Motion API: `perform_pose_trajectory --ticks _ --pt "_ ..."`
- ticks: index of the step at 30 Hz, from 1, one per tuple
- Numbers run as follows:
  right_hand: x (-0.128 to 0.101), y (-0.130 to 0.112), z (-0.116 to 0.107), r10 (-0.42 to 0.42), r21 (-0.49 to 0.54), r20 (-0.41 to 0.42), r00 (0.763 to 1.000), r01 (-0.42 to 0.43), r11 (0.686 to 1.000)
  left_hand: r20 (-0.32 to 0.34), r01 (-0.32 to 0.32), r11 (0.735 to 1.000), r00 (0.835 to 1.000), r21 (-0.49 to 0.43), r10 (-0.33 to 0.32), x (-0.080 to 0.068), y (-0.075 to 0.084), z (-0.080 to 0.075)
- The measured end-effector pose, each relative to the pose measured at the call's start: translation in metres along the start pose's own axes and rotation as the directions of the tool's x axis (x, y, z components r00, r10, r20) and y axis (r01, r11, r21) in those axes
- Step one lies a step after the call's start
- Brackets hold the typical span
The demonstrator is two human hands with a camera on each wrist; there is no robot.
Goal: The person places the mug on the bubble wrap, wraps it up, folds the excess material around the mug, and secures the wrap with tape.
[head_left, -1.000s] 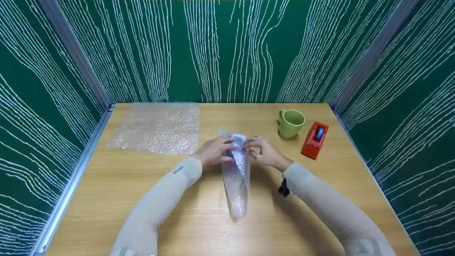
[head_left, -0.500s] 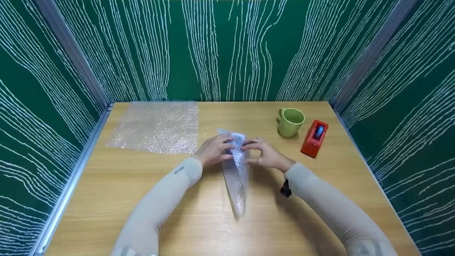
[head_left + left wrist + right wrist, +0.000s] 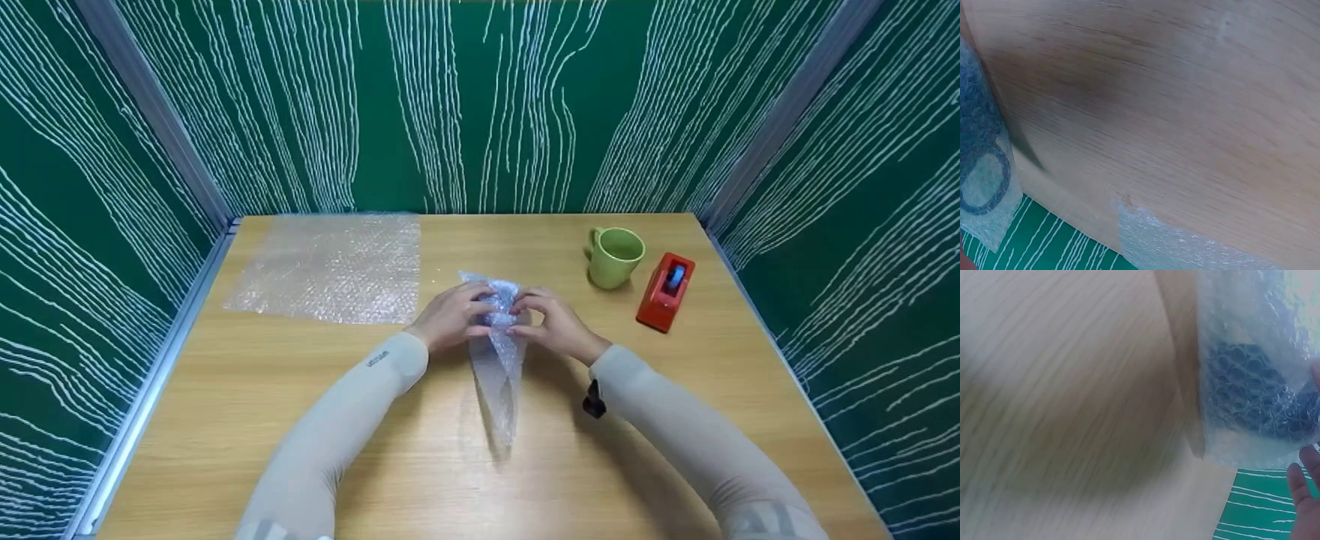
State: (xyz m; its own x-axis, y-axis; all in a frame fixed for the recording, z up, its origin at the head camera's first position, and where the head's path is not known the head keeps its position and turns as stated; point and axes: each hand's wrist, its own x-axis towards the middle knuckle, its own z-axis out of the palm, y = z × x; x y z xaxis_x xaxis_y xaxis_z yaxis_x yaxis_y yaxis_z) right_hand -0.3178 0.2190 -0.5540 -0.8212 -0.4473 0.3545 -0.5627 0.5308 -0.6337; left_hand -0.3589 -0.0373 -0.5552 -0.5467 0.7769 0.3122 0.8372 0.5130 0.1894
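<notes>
Bubble wrap (image 3: 495, 382) surrounds a dark bluish thing at mid-table, with a long pointed tail towards the near edge. In the left wrist view, a dark ring-like loop (image 3: 1006, 179) shows through the wrap; the rest of that thing is blurred by bubbles. My left hand (image 3: 454, 315) grips the bundle from the left, fingers over its top and thumb at its side. From the right, my right hand (image 3: 553, 324) holds the wrap between curled fingers and thumb. At the right wrist view's edge, fingers (image 3: 1299, 486) show beside the wrapped dark thing (image 3: 1247, 391).
A flat sheet of bubble wrap (image 3: 337, 270) lies at the back left of the wooden table (image 3: 262, 375). At the back right stands a green mug (image 3: 611, 262), beside a red tape dispenser (image 3: 661, 304). Green walls (image 3: 382, 150) with white lines enclose the table.
My right hand has shifted its hold on the wrap, with its fingers and thumb now closer against it. The wrap's tail has drawn in narrower and its tip has risen slightly. The left hand stays put.
</notes>
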Motion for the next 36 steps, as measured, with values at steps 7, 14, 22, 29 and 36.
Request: perform_pose_trajectory --ticks 7,14,22,29,36 --pt "-0.001 -0.002 0.005 0.004 -0.012 -0.050 0.999 -0.005 1.000 0.115 0.050 0.994 0.993 -0.100 -0.038 0.001 0.000 -0.010" --pt "-0.001 -0.002 0.010 -0.020 -0.035 -0.097 0.995 0.016 0.999 0.177 0.088 0.990 0.982 -0.109 -0.068 0.002 0.003 -0.015" --pt "-0.002 -0.001 0.015 -0.028 -0.054 -0.127 0.991 0.021 0.998 0.157 0.094 0.991 0.984 -0.090 -0.080 0.004 0.007 -0.015" --pt "-0.010 -0.006 0.010 -0.053 -0.042 -0.110 0.992 0.048 0.998 0.142 0.088 0.992 0.987 -0.088 -0.075 0.002 0.006 -0.016" --pt "-0.028 -0.019 0.006 -0.147 -0.040 -0.127 0.981 0.143 0.989 0.170 0.107 0.990 0.981 -0.091 -0.090 0.001 0.006 -0.017"
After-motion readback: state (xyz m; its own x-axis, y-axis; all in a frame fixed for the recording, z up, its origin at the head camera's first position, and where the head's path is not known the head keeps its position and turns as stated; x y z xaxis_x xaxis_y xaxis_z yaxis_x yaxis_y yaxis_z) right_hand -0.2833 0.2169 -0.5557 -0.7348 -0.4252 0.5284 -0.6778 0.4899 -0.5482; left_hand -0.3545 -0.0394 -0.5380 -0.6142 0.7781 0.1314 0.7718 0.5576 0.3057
